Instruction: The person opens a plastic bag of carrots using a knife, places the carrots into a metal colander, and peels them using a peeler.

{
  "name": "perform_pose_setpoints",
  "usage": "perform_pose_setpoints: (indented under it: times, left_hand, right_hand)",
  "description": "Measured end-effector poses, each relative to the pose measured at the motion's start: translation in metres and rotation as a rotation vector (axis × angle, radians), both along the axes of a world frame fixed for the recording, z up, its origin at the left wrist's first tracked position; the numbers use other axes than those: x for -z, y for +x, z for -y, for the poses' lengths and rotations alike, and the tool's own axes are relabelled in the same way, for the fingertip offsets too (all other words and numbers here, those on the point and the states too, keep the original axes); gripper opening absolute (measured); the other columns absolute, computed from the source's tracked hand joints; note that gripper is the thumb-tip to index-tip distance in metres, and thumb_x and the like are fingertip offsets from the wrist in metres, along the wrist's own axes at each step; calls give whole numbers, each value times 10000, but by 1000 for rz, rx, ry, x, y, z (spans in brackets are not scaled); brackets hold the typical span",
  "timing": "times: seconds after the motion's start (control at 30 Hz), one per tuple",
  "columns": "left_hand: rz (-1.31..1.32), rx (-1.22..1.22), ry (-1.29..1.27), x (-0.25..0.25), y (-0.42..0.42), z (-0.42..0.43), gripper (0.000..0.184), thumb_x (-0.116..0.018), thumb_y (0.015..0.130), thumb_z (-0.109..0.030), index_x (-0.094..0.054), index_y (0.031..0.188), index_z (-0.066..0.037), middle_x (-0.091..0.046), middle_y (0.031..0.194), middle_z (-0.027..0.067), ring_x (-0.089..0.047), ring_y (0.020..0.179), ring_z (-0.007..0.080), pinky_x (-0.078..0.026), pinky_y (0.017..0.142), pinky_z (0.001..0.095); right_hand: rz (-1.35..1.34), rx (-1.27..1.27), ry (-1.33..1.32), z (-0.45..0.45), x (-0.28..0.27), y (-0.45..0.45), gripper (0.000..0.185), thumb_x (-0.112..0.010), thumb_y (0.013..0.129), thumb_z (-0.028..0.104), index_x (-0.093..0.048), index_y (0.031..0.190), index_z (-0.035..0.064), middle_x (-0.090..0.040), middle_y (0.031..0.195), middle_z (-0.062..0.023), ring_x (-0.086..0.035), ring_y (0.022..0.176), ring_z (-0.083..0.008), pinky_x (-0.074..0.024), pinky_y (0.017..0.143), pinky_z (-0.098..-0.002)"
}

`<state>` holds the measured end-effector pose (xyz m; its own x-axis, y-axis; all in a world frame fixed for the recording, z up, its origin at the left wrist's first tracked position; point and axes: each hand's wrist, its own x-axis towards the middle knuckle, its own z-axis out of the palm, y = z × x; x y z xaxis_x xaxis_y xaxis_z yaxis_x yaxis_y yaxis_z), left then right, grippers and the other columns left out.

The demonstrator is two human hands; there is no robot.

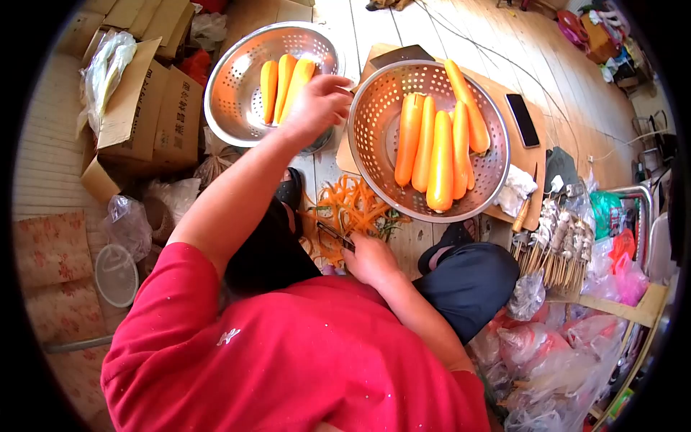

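My left hand (320, 108) is over the right rim of the left metal colander (232, 119), its fingers spread and nothing between them. Three peeled-looking carrots (285, 83) lie in that colander, just beside the hand. Several more carrots (440, 162) rest in the right colander (372, 129), whose left rim is close to my fingertips. Low between my knees, my right hand (373, 259) is closed around a peeler (333, 235), partly hidden by the fingers. Orange carrot peelings (353, 205) are heaped on the floor under it.
A cutting board (475, 81) lies under the right colander, with a phone (522, 120) and a wooden-handled knife (524, 209). Meat skewers (558, 241) and plastic bags (561, 345) crowd the right. Cardboard boxes (147, 111) stand left; a cable (497, 57) crosses the floor.
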<state>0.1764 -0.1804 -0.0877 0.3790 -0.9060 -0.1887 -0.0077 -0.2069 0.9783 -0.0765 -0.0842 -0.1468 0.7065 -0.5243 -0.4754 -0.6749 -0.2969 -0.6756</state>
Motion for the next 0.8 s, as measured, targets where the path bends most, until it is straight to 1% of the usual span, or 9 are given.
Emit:
perform_pose_setpoints:
  times: [0.1, 0.17, 0.23, 0.33, 0.43, 0.57, 0.67, 0.73, 0.8]
  left_hand:
    - [251, 210, 148, 8, -52, 21, 537, -646, 820, -109, -463, 1299, 47, -639, 981, 106, -639, 772, 167, -535, 631, 267]
    - [400, 235, 393, 20, -76, 45, 592, -663, 815, -177, -442, 1311, 59, -643, 1013, 124, -648, 791, 180, -545, 646, 273]
    - [353, 260, 514, 29, -90, 64, 610, -669, 812, -243, -452, 1313, 30, -639, 1058, 135, -647, 847, 202, -555, 671, 302]
    - [-69, 104, 497, 57, -105, 77, 490, -678, 823, -278, -549, 1232, -43, -628, 1103, 124, -622, 950, 275, -541, 738, 402]
    - [-114, -37, 466, 80, -107, 82, 444, -698, 813, -271, -593, 1165, -21, -639, 1077, 130, -626, 929, 283, -528, 754, 401]
    - [-192, -15, 392, 92, -103, 81, 425, -711, 798, -251, -613, 1127, -1, -651, 1037, 144, -629, 908, 270, -523, 747, 392]
    - [4, 4, 315, 81, -102, 77, 487, -674, 814, -282, -586, 1187, 18, -647, 1054, 161, -639, 906, 270, -521, 769, 367]
    - [-112, -115, 360, 76, -96, 75, 453, -656, 811, -316, -609, 1091, 37, -653, 969, 155, -639, 866, 250, -521, 745, 366]
    - [-552, -188, 241, 53, -94, 64, 391, -588, 816, -346, -586, 996, 1, -621, 833, 133, -599, 702, 247, -511, 655, 365]
  right_hand:
    - [28, 11, -7, -1, -5, -2, 292, -606, 835, 275, -600, 941, 4, -640, 885, -248, -612, 876, -418, -482, 790, -491]
    - [-8, -74, -30, 0, -5, -5, 284, -595, 848, 266, -587, 969, 10, -648, 869, -253, -631, 865, -412, -492, 785, -484]
    - [-15, -80, -22, 0, -4, -10, 285, -600, 847, 272, -587, 966, 13, -650, 854, -247, -634, 851, -409, -493, 775, -483]
    - [-17, -79, -34, -1, -2, -17, 281, -604, 846, 276, -587, 956, 19, -653, 837, -236, -638, 832, -404, -495, 762, -480]
    - [-19, -68, -36, 3, -11, -19, 271, -604, 845, 272, -586, 944, 21, -656, 837, -227, -640, 828, -397, -497, 757, -478]
    - [-11, -71, -38, 3, -15, -24, 272, -605, 842, 268, -589, 945, 17, -659, 856, -218, -642, 836, -390, -498, 759, -476]
    - [-2, -91, -26, 2, -16, -25, 283, -599, 846, 277, -591, 953, 15, -660, 867, -216, -642, 847, -385, -497, 763, -477]
    - [3, -76, -28, 1, -17, -26, 285, -593, 850, 283, -594, 945, 14, -659, 868, -216, -641, 849, -386, -496, 766, -478]
    - [12, -69, -31, -1, -19, -25, 289, -588, 853, 288, -596, 937, 12, -658, 868, -217, -640, 851, -387, -496, 769, -479]
